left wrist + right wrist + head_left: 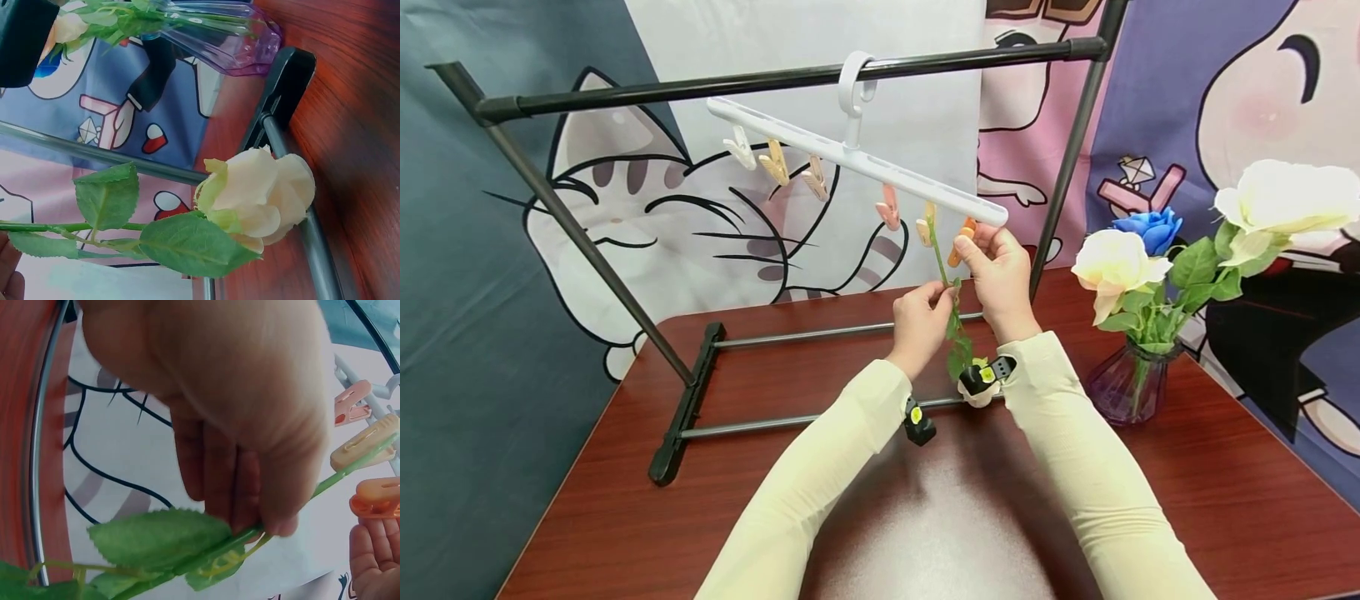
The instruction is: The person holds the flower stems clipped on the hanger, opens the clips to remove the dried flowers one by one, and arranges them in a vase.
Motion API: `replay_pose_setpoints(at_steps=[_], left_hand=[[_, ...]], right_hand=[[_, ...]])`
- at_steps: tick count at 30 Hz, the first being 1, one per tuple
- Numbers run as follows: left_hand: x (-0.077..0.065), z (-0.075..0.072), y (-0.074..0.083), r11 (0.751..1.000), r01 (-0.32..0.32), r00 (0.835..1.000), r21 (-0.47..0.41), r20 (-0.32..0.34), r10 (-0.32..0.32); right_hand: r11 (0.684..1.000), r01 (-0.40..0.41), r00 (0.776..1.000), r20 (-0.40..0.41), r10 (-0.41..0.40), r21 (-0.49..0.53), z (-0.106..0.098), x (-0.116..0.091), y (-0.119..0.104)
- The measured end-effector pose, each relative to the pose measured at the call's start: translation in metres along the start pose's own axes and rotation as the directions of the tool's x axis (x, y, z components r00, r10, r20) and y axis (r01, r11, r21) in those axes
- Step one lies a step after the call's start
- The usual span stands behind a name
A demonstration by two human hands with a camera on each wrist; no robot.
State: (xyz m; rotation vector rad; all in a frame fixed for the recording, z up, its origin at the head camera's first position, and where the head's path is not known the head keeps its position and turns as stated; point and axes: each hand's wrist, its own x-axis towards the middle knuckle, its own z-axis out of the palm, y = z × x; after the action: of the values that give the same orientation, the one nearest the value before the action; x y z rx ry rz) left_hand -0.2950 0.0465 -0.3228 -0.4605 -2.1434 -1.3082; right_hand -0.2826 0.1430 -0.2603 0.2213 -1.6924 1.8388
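Note:
My left hand (920, 327) pinches the green stem (937, 252) of a cream artificial rose (265, 197) that hangs head down. In the right wrist view, its thumb and fingertips meet on the stem just above a leaf (159, 540). The stem's upper end overlaps a pale yellow clothespin (922, 232) under the white clip hanger (790, 137). My right hand (1006, 279) holds an orange clothespin (956, 253) at the hanger's right end, thumb in front and fingers behind. The rose's bloom hangs low by the rack's bottom bar, partly behind the right wrist camera in the head view.
The hanger hooks over a black rack's top bar (737, 84). Other clothespins, white, yellow, beige and pink (888, 207), hang along it. A purple glass vase (1123, 387) with white and blue roses stands at right on the reddish wooden table (587, 517). A cartoon-print cloth hangs behind.

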Motion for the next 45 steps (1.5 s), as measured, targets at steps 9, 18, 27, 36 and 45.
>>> replay_pose_setpoints(at_steps=[9, 18, 27, 36, 45], left_hand=[[-0.006, -0.012, 0.001, 0.996, -0.087, 0.996, -0.029, 0.027, 0.088], [-0.010, -0.026, 0.007, 0.971, -0.229, 0.972, -0.071, 0.038, 0.232], [-0.009, -0.040, 0.007, 0.920, -0.393, 0.918, 0.008, 0.062, 0.391], [-0.012, -0.055, 0.003, 0.858, -0.499, 0.862, 0.125, 0.174, 0.476], [-0.016, -0.059, -0.002, 0.732, -0.634, 0.765, 0.251, 0.346, 0.544]], right_hand=[[1.000, -0.006, 1.000, 0.011, 0.006, -0.015, -0.004, 0.001, 0.004], [0.999, 0.010, 1.000, -0.013, -0.010, -0.031, -0.010, 0.001, 0.000], [0.999, -0.033, 0.999, -0.034, 0.034, 0.006, -0.022, -0.009, 0.004], [0.999, 0.031, 0.998, -0.055, -0.032, -0.026, -0.045, -0.024, 0.001], [0.936, 0.254, 0.962, -0.035, -0.270, -0.243, -0.066, -0.039, -0.015]])
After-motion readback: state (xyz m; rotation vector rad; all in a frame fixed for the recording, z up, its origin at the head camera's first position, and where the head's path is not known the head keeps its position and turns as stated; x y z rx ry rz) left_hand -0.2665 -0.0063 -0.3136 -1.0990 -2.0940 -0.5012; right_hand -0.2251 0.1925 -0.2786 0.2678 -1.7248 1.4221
